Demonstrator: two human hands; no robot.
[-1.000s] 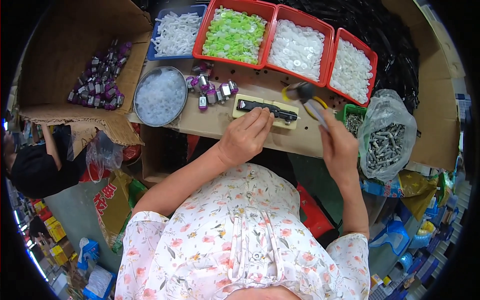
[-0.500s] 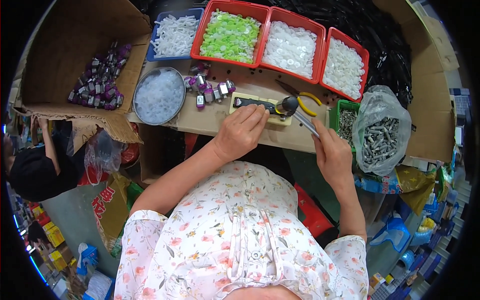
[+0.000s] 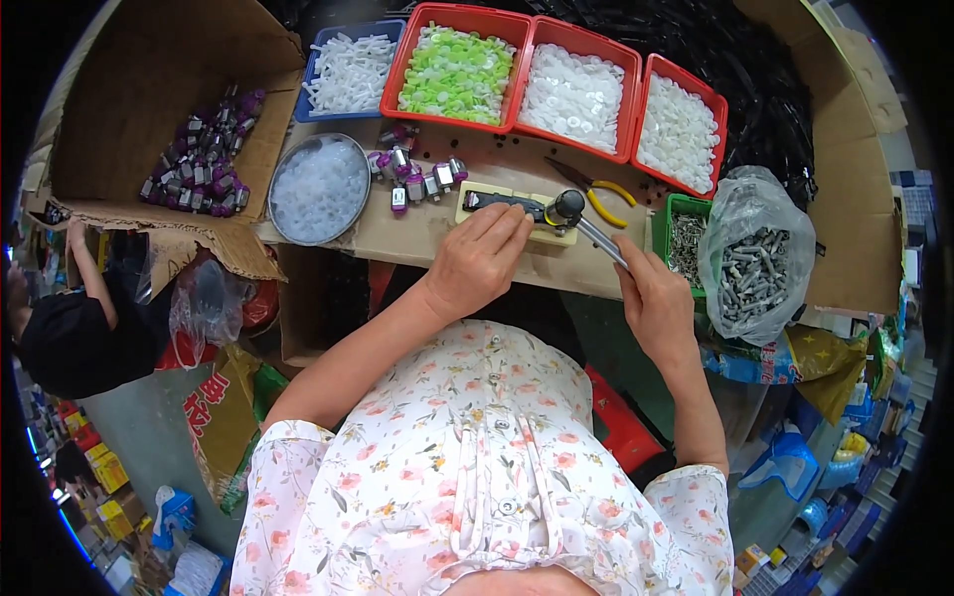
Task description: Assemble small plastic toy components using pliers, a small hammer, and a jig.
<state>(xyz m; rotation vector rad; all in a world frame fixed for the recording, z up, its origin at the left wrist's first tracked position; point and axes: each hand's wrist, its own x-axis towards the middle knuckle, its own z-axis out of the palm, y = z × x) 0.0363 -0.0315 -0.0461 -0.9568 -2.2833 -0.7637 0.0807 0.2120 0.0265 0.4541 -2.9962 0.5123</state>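
A long, narrow black plastic part (image 3: 497, 201) lies in a cream rectangular block (image 3: 552, 238) on the brown bench (image 3: 407, 243). The left hand (image 3: 475, 263) has its fingertips on the part; whether its grip pinches it, I cannot tell. The right hand (image 3: 658, 303) has its grip closed round a black-headed, metal-handled hammer (image 3: 600, 242), head at the part's right end. Nearby lie yellow-handled pliers (image 3: 590, 185) and small purple-and-silver pieces (image 3: 415, 187).

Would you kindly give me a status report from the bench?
Left hand on black part atop cream block. Right hand gripping hammer, head at part's right end. Yellow-handled pliers lying close by.
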